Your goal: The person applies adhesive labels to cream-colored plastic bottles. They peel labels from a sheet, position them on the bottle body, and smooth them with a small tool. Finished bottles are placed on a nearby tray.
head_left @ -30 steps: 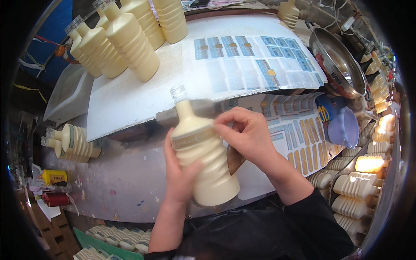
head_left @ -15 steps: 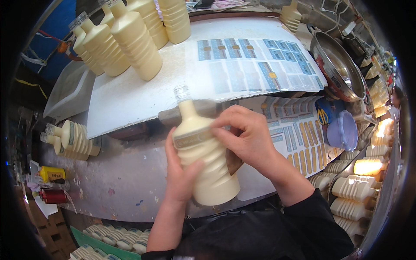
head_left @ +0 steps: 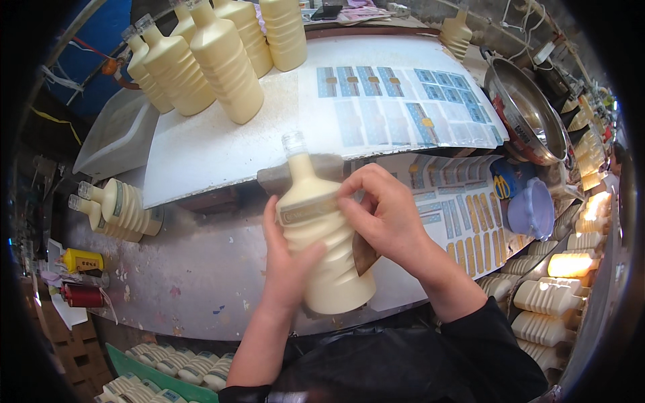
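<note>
A cream bottle (head_left: 336, 279) with ridged sides and a clear threaded neck tilts over the grey table, neck pointing away from me. My left hand (head_left: 285, 258) grips its left side, thumb across the front. Around the shoulder runs a narrow grey-green label strip (head_left: 306, 213). My right hand (head_left: 383, 208) is closed in a pinch, thumb and forefinger against the bottle at the strip's right end. Beneath those fingers a brown flat piece (head_left: 364, 255) with a pointed corner sticks out of the same hand; the rest of it is hidden.
Several cream bottles (head_left: 225, 70) stand on the white board (head_left: 215, 151) at the back left. Label sheets (head_left: 403, 101) lie on it, and more strips on the sheet (head_left: 477, 235) at right. Scissors (head_left: 502, 187), a purple bucket (head_left: 531, 209) and a metal pan (head_left: 524, 104) sit beyond.
The whole view has shifted slightly. The bottle and my left hand appear a little farther right, while my right hand keeps its pinch at the strip's end.
</note>
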Available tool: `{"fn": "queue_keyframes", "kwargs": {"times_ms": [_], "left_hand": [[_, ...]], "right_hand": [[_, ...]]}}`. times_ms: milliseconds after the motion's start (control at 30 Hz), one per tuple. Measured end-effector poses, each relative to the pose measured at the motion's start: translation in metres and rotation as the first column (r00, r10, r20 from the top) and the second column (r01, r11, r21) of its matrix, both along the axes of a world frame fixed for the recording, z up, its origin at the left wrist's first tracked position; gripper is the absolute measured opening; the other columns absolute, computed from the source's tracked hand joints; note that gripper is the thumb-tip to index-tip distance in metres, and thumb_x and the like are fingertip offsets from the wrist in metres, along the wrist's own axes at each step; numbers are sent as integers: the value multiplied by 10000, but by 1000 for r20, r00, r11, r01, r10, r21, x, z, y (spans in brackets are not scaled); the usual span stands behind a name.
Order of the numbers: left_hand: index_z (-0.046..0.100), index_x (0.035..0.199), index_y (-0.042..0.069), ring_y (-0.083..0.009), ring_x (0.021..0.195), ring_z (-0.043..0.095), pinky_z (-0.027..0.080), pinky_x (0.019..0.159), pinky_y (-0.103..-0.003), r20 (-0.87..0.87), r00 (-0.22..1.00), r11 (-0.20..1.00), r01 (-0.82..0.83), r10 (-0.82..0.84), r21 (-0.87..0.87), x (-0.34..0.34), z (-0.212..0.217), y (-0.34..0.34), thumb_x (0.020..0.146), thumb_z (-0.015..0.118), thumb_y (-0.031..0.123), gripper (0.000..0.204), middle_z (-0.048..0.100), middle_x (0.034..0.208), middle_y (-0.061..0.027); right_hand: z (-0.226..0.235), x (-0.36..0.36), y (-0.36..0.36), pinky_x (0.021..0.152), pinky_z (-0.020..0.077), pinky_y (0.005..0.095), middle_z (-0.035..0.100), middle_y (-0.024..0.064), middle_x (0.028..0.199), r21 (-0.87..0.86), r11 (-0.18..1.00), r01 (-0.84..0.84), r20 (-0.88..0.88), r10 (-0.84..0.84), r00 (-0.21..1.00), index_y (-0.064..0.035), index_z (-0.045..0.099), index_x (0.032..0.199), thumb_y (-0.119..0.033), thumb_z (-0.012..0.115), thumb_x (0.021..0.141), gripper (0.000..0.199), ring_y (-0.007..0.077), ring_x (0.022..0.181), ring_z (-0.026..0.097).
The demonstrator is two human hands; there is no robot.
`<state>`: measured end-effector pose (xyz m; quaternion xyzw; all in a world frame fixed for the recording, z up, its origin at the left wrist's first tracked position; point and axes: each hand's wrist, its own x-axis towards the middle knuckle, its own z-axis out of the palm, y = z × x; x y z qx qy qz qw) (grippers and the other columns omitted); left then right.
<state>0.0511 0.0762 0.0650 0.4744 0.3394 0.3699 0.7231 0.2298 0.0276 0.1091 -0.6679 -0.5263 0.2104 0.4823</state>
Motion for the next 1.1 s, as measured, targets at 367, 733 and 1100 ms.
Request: {"fn": "queue_keyframes", "kwargs": {"times_ms": [367,733,1100], "left_hand": [[748,948,53,-286,864,605,482,774,-388,-262,885,404,94,384,910,14,42,37,828,718,20,127,659,934,-84],[754,1033,65,-286,897,588,476,789,-386,-527,829,311,458,190,833,15,71,61,839,705,23,205,613,932,-87],[723,1034,74,-304,990,572,465,886,-391,-614,788,326,572,37,753,20,77,70,832,685,16,214,609,1018,-96]], "right_hand": [[0,2,-1,588,446,215,633,31,969,-9,999,37,-62,-37,997,-6,710,988,-48,709,887,110,46,662,566],[8,3,2,743,520,375,656,111,933,-47,999,5,-32,-6,999,-48,698,967,-113,717,872,116,286,828,663],[-6,17,-9,762,538,322,690,95,1041,-116,993,-29,-204,4,979,-35,739,1074,-176,797,838,280,203,828,670]]}}
